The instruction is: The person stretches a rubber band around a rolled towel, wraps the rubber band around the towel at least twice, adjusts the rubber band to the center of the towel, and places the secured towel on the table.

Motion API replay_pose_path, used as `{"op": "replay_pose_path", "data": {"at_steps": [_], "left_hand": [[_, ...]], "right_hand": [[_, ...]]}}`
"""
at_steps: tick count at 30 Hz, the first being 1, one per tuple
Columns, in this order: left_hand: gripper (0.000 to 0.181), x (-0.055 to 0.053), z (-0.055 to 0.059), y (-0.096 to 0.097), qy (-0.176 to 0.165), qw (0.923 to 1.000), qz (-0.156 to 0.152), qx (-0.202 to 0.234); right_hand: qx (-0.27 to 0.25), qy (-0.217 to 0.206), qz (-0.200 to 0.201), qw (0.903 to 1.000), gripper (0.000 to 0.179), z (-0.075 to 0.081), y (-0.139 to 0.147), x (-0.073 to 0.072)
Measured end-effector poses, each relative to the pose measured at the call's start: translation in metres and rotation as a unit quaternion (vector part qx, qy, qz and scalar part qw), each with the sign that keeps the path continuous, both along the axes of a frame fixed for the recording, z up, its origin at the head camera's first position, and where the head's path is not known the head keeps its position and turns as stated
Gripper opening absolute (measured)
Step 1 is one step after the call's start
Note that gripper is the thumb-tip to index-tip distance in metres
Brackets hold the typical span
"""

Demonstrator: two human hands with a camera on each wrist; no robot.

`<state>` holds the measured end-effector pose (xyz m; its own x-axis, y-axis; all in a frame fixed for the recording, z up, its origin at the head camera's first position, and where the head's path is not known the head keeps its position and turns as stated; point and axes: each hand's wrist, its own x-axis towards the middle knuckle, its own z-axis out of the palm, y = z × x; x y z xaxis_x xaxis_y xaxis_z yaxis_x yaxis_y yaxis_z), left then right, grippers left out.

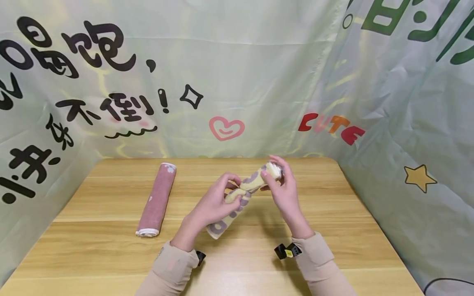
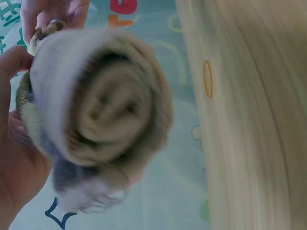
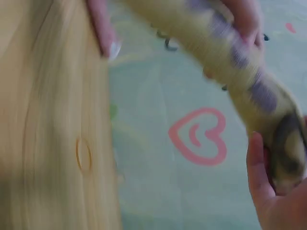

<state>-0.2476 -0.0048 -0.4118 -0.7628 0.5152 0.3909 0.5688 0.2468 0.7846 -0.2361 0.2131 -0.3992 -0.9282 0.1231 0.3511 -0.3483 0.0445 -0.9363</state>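
Note:
A rolled cream towel with purple patches [image 1: 233,209] is held aslant above the table, twisted or overlapped near its middle. My left hand [image 1: 218,199] grips it around the middle, thumb in front and fingers behind. Its far upper end lies in my right hand [image 1: 285,189], between thumb and fingers. Up close in the left wrist view, the near end of the towel [image 2: 115,110] shows its coiled layers, somewhat blurred. In the right wrist view the towel [image 3: 216,52] runs from upper left down to my right hand [image 3: 283,206].
A pink rolled towel [image 1: 156,201] with white ends lies on the left of the wooden table [image 1: 111,263]. A thin orange loop, like a rubber band [image 2: 207,79], lies near the table's back edge. Printed cloth [image 1: 259,82] hangs behind and at both sides.

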Motion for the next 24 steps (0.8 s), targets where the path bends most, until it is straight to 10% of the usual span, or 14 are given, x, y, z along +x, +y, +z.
{"op": "replay_pose_path", "data": {"at_steps": [5,14,24], "left_hand": [[0.034,0.001,0.002,-0.003,-0.009,0.9994,-0.032,0.014],[0.034,0.002,0.0,-0.001,-0.058,0.9964,-0.057,-0.023],[0.02,0.0,-0.001,0.007,0.123,0.9923,-0.012,-0.001]], "right_hand": [[0.112,0.095,0.0,0.9892,0.043,-0.002,0.008,-0.001],[0.148,0.119,-0.018,0.9815,0.015,0.02,0.004,0.014],[0.147,0.071,-0.037,0.9859,0.017,0.001,0.016,-0.002]]}}
